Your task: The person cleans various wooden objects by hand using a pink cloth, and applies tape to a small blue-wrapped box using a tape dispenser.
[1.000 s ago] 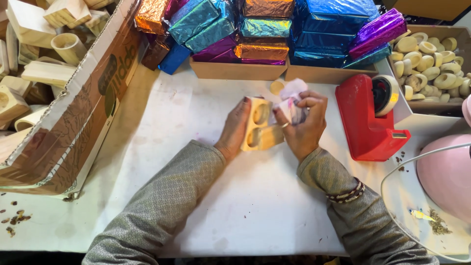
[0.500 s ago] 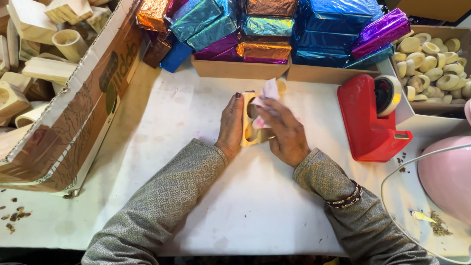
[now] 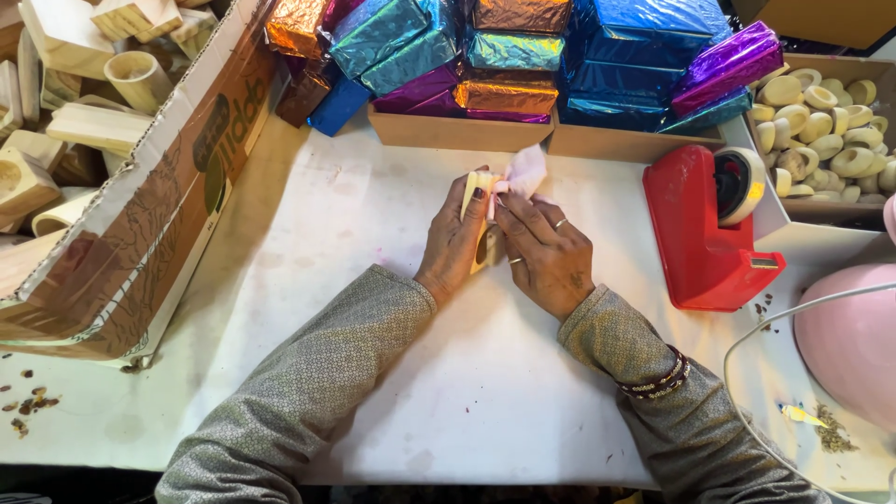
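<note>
White counter (image 3: 373,392) holds it all. Left of the red tape holder (image 3: 702,245), both hands pinch one pale wooden block (image 3: 477,187): left hand (image 3: 455,243) grips it, right hand (image 3: 546,254) presses pink paper (image 3: 525,171) on. Wrapping looks just begun. Behind sit shiny wrapped packs (image 3: 523,56), blue, purple, orange.

tape dispenser (image 3: 707,233) right of hands | wrapped packs (image 3: 523,56) behind | cardboard box (image 3: 121,224) left

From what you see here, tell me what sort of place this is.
Probably a small handcraft packing bench: shiny foil-wrapped blocks stacked behind, a cardboard box of pale wooden pieces, and a red tape dispenser.
</note>
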